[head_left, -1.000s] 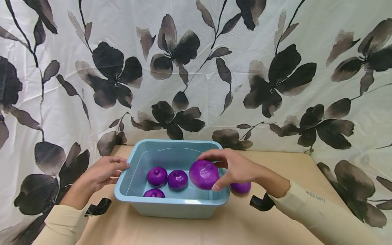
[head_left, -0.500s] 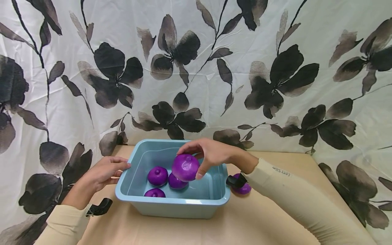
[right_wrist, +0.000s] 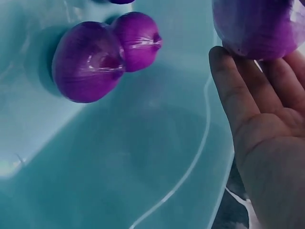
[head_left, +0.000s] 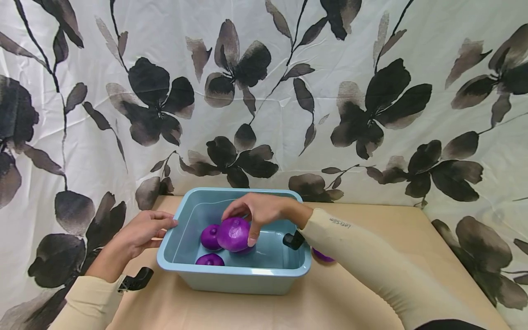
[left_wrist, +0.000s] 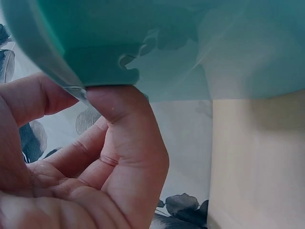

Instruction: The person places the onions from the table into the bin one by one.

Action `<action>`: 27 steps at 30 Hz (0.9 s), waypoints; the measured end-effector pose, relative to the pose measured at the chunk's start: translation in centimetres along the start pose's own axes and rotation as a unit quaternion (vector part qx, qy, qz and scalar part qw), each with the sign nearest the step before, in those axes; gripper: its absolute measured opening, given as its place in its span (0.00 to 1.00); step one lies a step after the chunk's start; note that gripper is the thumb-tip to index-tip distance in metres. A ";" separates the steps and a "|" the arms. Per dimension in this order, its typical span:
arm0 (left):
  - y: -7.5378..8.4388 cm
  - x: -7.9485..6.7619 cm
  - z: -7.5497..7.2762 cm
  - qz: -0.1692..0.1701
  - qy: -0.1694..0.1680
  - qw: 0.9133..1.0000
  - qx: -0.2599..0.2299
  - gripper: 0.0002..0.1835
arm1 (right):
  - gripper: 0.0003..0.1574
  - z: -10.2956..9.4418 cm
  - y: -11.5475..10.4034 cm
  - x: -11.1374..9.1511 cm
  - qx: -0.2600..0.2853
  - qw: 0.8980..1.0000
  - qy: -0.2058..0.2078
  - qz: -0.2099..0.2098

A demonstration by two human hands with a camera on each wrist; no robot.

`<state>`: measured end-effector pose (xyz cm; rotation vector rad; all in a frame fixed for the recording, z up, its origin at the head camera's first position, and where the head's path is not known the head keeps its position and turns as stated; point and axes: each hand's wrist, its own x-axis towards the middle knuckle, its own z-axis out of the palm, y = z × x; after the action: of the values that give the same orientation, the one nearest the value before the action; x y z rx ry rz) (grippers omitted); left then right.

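Note:
In the head view my right hand (head_left: 264,213) grips a large purple onion (head_left: 234,234) inside the light-blue plastic tub (head_left: 233,271), thumb on its near side and fingers behind. The right wrist view shows this held onion (right_wrist: 257,28) above the fingers. A second onion (head_left: 209,237) sits in the tub just left of it, and a third onion (head_left: 209,260) lies by the front wall. Another is mostly hidden under the held one. My left hand (head_left: 142,231) pinches the tub's left rim, thumb on one side, as the left wrist view (left_wrist: 128,129) confirms.
One more purple onion (head_left: 323,255) lies on the tan tabletop (head_left: 350,293) right of the tub, partly covered by my right sleeve. Behind the table hangs a white cloth (head_left: 305,137) with dark flowers.
My right hand has carried the large onion leftward and lower into the tub, from its right side to over the middle onion. The left hand keeps its place on the rim.

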<state>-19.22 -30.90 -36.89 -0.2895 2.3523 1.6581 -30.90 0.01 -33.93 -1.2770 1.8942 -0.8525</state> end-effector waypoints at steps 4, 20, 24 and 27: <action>-0.1 0.0 0.0 0.002 0.002 1.000 0.000 0.25 | 0.49 0.4 0.5 1.3 0.004 1.000 -0.027 0.006; -0.2 -0.2 -0.4 0.003 -0.005 1.000 0.001 0.25 | 0.50 3.0 1.7 3.3 -0.046 0.996 -0.057 0.052; -0.2 -0.3 -0.5 0.002 -0.006 1.000 0.003 0.25 | 0.50 3.4 1.7 3.6 -0.052 0.994 -0.068 0.065; -0.2 -0.3 -0.7 0.001 -0.007 1.000 0.006 0.26 | 0.50 3.7 1.8 4.0 -0.073 0.992 -0.077 0.072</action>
<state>-18.93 -31.67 -36.76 -0.2716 2.3510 1.6417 -29.86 -3.72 -38.07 -1.2368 1.9251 -0.5341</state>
